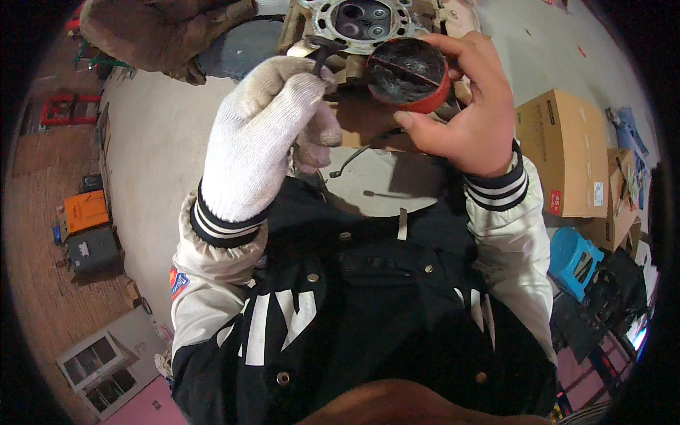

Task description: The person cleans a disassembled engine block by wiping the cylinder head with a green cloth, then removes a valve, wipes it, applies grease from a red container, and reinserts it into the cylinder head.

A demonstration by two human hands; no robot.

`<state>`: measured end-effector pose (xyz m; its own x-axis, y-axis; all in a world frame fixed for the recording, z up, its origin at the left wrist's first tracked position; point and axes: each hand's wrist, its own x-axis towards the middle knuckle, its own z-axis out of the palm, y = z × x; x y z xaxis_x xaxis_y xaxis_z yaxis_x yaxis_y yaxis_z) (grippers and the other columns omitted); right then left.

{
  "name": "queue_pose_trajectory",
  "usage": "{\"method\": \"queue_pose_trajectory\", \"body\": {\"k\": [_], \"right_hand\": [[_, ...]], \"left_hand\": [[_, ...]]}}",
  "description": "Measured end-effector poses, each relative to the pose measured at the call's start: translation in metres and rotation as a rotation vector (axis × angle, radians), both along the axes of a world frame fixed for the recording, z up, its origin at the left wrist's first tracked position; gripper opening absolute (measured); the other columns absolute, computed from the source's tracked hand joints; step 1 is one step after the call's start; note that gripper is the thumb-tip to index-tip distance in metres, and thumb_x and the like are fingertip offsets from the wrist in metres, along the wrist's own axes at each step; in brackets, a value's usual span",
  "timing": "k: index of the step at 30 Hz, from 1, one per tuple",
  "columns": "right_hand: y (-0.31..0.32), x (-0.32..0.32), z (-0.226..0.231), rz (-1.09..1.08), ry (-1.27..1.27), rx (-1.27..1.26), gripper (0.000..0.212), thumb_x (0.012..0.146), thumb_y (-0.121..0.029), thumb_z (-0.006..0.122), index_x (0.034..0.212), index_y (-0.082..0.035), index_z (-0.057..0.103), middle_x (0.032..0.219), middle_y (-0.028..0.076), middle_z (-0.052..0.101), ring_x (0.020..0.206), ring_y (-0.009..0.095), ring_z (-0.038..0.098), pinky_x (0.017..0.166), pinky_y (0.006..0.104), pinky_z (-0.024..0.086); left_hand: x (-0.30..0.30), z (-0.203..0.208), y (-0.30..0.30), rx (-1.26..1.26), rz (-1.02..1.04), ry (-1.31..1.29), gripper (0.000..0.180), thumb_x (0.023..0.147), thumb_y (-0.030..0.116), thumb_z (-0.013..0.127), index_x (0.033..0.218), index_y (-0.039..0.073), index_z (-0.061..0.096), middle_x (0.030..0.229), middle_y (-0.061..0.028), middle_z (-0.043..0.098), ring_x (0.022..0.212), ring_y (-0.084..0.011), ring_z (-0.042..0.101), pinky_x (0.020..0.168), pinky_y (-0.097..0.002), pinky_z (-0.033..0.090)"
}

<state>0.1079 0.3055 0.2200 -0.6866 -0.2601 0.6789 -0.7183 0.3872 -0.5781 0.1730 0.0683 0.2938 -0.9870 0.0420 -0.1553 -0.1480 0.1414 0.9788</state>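
My left hand point(273, 120), in a white knitted glove with soiled fingertips, pinches a small black piece with a flared top point(326, 54); its exact kind does not show. In my bare right hand point(474, 113) is a round red tin point(433, 100), gripped by its rim between thumb and fingers and tipped toward me. A divider splits the tin into two halves, both holding dark, greasy paste. Just beyond both hands lies a metal engine cylinder head point(320, 21), its combustion chamber with round valves facing up. My hands hide part of its near side.
A thin bent metal rod point(350, 161) sticks out below the hands. Brown cloth point(156, 32) lies at the far left beside a dark round surface point(241, 48). To the right stand a cardboard box point(559, 152) and a blue plastic stool point(572, 262). An orange case point(86, 211) sits at the left.
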Motion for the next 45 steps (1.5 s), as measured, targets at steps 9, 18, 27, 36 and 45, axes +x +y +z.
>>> {"method": "queue_pose_trajectory", "body": {"k": [9, 18, 27, 36, 45], "right_hand": [[0.0, 0.0, 0.0, -0.009, -0.029, -0.008, 0.067, 0.063, -0.031, 0.085, 0.121, -0.001, 0.067, 0.097, 0.006, 0.056, 0.087, 0.018, 0.053, 0.08, 0.0283, 0.044], [0.002, 0.0, 0.002, -0.008, -0.009, 0.015, 0.065, 0.064, -0.031, 0.085, 0.12, -0.002, 0.068, 0.097, 0.005, 0.056, 0.087, 0.019, 0.052, 0.08, 0.0293, 0.045], [0.0, 0.003, 0.005, 0.018, 0.009, 0.002, 0.067, 0.06, -0.028, 0.086, 0.119, -0.003, 0.068, 0.099, 0.007, 0.057, 0.093, 0.02, 0.056, 0.084, 0.0305, 0.047], [-0.003, 0.009, 0.006, 0.015, 0.029, 0.016, 0.067, 0.057, -0.022, 0.087, 0.118, -0.001, 0.068, 0.1, 0.008, 0.057, 0.09, 0.022, 0.058, 0.081, 0.0294, 0.048], [0.001, 0.004, 0.003, 0.017, 0.016, 0.011, 0.066, 0.058, -0.019, 0.085, 0.119, -0.001, 0.067, 0.099, 0.007, 0.056, 0.089, 0.021, 0.057, 0.084, 0.0303, 0.048]], "left_hand": [[-0.001, 0.006, 0.005, 0.089, 0.025, -0.117, 0.04, 0.105, 0.04, 0.059, 0.12, 0.003, 0.061, 0.072, -0.0041, 0.061, 0.05, -0.0093, 0.051, 0.045, -0.022, 0.04], [-0.003, -0.007, -0.002, -0.062, -0.092, 0.101, 0.024, 0.108, 0.022, 0.054, 0.12, 0.004, 0.063, 0.083, -0.0023, 0.064, 0.067, -0.0054, 0.054, 0.06, -0.0208, 0.045], [-0.006, -0.014, -0.005, -0.624, -0.152, 0.536, 0.021, 0.101, 0.013, 0.061, 0.117, 0.001, 0.066, 0.102, -0.0131, 0.067, 0.096, -0.0277, 0.068, 0.086, -0.0368, 0.054], [-0.018, -0.01, -0.022, -0.924, -0.286, 0.786, 0.019, 0.096, 0.011, 0.064, 0.112, 0.001, 0.068, 0.095, -0.0168, 0.063, 0.089, -0.0364, 0.066, 0.079, -0.0403, 0.053], [-0.008, -0.014, -0.025, -0.292, 0.016, 0.338, 0.026, 0.107, 0.019, 0.057, 0.124, 0.001, 0.06, 0.089, -0.0004, 0.061, 0.072, -0.0057, 0.055, 0.063, -0.0213, 0.046]]}}
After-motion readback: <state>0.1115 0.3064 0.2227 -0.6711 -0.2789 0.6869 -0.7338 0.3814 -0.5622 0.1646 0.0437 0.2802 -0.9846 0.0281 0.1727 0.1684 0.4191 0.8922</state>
